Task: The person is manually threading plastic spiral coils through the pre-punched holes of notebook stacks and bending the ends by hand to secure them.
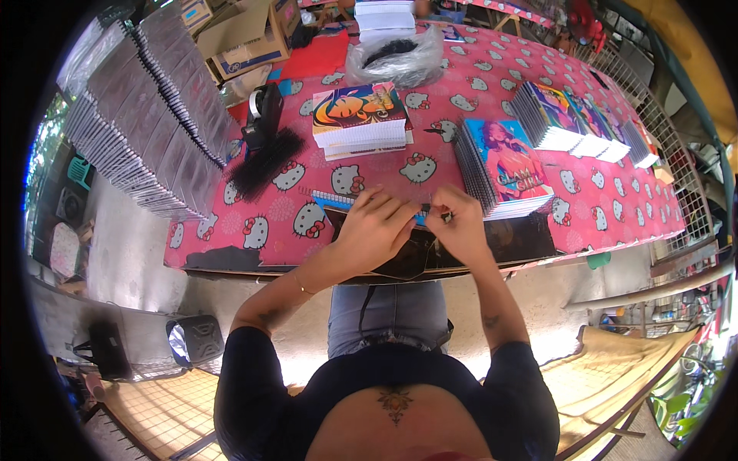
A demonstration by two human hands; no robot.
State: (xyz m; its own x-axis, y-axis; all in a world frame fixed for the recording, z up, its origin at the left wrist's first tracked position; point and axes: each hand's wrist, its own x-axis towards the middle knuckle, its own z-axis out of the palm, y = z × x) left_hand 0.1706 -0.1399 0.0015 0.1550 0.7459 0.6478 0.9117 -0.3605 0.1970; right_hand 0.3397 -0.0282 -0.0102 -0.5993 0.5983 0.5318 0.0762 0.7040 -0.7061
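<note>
At the table's near edge lies a thin notebook [330, 200] with a blue cover and a row of holes along its far edge, mostly hidden under my hands. My left hand [373, 229] rests across it, fingers bent over the holed edge and holding it. My right hand [459, 224] is closed in a pinch at the notebook's right end. A small dark bit shows between the two hands; what the right fingertips grip is too small to name. To the left is a pile of black binding coils [265, 163]. Beyond the notebook stands a stack of unbound notebooks [361, 127].
Spiral-bound notebooks [507, 169] are stacked close to my right hand, with more stacks [565, 119] beyond. A tall stack of bound notebooks [146, 131] rises at left beside a black device [264, 111]. Farther back are a clear plastic bag [415, 58] and a cardboard box [250, 42].
</note>
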